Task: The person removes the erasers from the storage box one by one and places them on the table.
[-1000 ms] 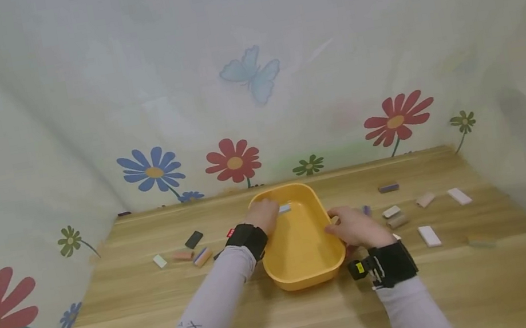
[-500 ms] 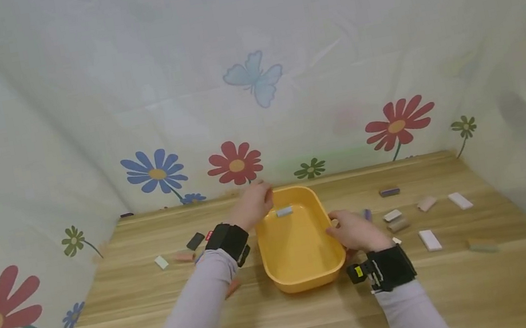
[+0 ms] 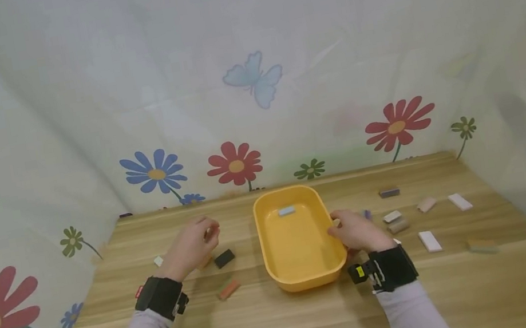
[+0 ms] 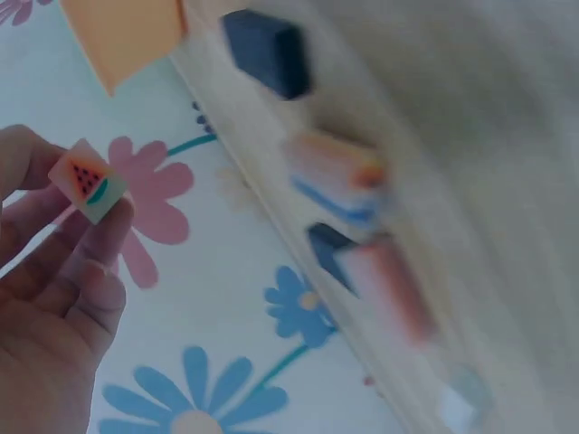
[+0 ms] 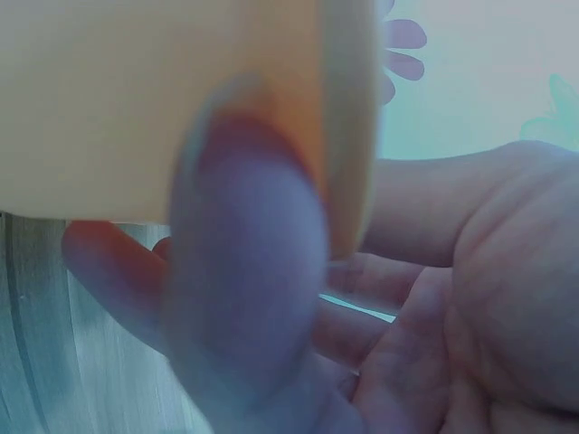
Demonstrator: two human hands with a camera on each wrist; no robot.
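My left hand (image 3: 191,250) is over the left part of the table. In the left wrist view its fingertips pinch a small eraser (image 4: 89,181) printed with a watermelon slice; in the head view the fingers hide this piece. A yellow plastic tray (image 3: 303,250) stands in the middle, with one light blue eraser (image 3: 286,211) lying near its far end. My right hand (image 3: 360,232) grips the tray's right rim, thumb (image 5: 249,244) on the inner side and fingers beneath. Close to the left hand lie a black block (image 3: 224,258) and a red-and-green eraser (image 3: 229,288).
Blurred in the left wrist view are an orange-and-blue eraser (image 4: 335,172) and a pinkish one (image 4: 389,287). Right of the tray are scattered several pieces, among them a white block (image 3: 430,241), a dark one (image 3: 389,192) and a tan one (image 3: 398,224). A flowered curtain (image 3: 319,61) encloses the table.
My left hand has come out of the tray, over its left rim, and across to the left side of the table. The blue eraser stays in the tray. My right hand keeps its grip.
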